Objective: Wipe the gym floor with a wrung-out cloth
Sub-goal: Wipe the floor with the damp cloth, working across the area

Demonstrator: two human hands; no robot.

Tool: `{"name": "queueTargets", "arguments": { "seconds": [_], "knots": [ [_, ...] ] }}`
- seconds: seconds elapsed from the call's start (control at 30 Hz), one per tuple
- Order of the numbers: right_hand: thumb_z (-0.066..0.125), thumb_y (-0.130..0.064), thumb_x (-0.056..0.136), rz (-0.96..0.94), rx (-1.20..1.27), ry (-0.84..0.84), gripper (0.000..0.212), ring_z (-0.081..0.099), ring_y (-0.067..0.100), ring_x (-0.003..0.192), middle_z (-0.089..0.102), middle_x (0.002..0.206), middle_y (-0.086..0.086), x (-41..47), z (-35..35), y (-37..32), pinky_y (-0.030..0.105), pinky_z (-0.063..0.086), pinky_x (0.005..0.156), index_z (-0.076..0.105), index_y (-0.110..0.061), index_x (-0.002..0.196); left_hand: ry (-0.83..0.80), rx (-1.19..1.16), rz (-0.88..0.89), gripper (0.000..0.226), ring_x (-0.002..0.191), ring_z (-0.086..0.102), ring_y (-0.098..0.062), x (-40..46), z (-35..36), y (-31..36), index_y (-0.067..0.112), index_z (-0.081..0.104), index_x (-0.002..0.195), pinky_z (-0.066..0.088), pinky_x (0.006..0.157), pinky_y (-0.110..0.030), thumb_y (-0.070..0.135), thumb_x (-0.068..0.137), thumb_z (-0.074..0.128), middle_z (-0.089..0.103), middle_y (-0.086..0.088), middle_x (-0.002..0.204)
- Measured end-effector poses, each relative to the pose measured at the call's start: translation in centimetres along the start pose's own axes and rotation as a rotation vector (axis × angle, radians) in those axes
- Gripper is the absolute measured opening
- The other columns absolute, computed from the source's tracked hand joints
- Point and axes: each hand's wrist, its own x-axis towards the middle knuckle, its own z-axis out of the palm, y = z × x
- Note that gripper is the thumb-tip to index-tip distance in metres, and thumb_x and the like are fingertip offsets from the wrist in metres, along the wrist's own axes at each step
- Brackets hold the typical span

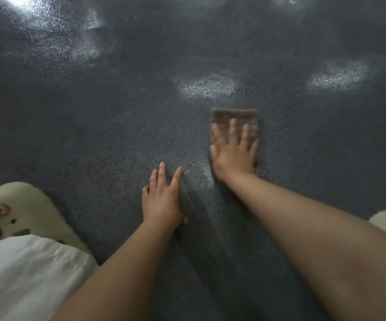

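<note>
Dark gym floor (pixel 118 126): right hand (pixel 235 154) presses flat fingers (pixel 232 128) on the cloth (pixel 233 115), which extends ahead; left hand (pixel 162 200) braces nearer, spread flat.

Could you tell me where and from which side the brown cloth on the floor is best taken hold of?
Probably its far edge: the cloth lies flat on the floor, the right hand pressing its near part, so pinch the exposed edge from above.
</note>
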Motion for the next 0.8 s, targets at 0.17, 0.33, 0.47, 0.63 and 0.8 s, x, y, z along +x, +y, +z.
{"name": "queueTargets", "arguments": {
  "seconds": [0.17, 0.33, 0.47, 0.63, 0.8],
  "knots": [
    [0.029, -0.048, 0.096, -0.478, -0.118, -0.046, 0.053, 0.006, 0.038, 0.145, 0.010, 0.159, 0.008, -3.9, 2.3, -1.2, 0.060, 0.006, 0.111, 0.022, -0.040, 0.147, 0.027, -0.015, -0.016, 0.125, 0.145, -0.014, -0.021, -0.3, 0.1, -0.2, 0.019, -0.014, 0.149, 0.008, 0.117, -0.038, 0.041, 0.070, 0.080, -0.023, -0.003, 0.156],
    [0.034, -0.041, 0.082, -0.559, -0.171, -0.009, 0.057, 0.047, 0.038, 0.127, 0.049, 0.140, 0.014, -2.1, 1.3, 5.9, 0.058, 0.039, 0.097, 0.057, -0.022, 0.131, 0.014, -0.012, -0.010, 0.126, 0.145, -0.013, -0.022, -0.3, 0.1, -0.3, 0.018, -0.013, 0.150, 0.010, 0.117, -0.039, 0.041, 0.069, 0.080, -0.023, -0.002, 0.156],
    [0.015, -0.046, 0.085, -0.074, -0.021, 0.090, 0.070, 0.012, 0.032, 0.145, 0.017, 0.157, 0.013, -2.7, 0.3, 12.0, 0.045, 0.011, 0.116, 0.027, -0.019, 0.149, 0.005, 0.000, -0.026, 0.127, 0.145, -0.013, -0.022, -0.2, 0.0, 0.0, 0.018, -0.013, 0.150, 0.011, 0.117, -0.040, 0.040, 0.068, 0.081, -0.024, -0.002, 0.156],
    [0.027, -0.032, 0.098, 0.433, 0.101, 0.193, 0.055, 0.006, 0.032, 0.145, 0.009, 0.158, 0.015, -5.1, 0.0, 17.5, 0.040, 0.004, 0.117, 0.020, -0.016, 0.150, -0.004, 0.002, -0.037, 0.128, 0.146, -0.012, -0.022, -0.2, -0.1, 0.3, 0.016, -0.012, 0.150, 0.012, 0.117, -0.039, 0.038, 0.067, 0.082, -0.023, -0.003, 0.156],
    [0.033, -0.028, 0.100, 0.675, 0.201, 0.231, 0.055, 0.001, 0.031, 0.146, 0.005, 0.159, 0.013, -5.5, 0.1, 17.5, 0.044, 0.003, 0.116, 0.016, -0.018, 0.151, 0.003, 0.000, -0.050, 0.127, 0.146, -0.011, -0.024, -0.1, -0.2, 0.6, 0.015, -0.009, 0.150, 0.015, 0.118, -0.040, 0.034, 0.066, 0.084, -0.020, -0.003, 0.157]
  ]
}}
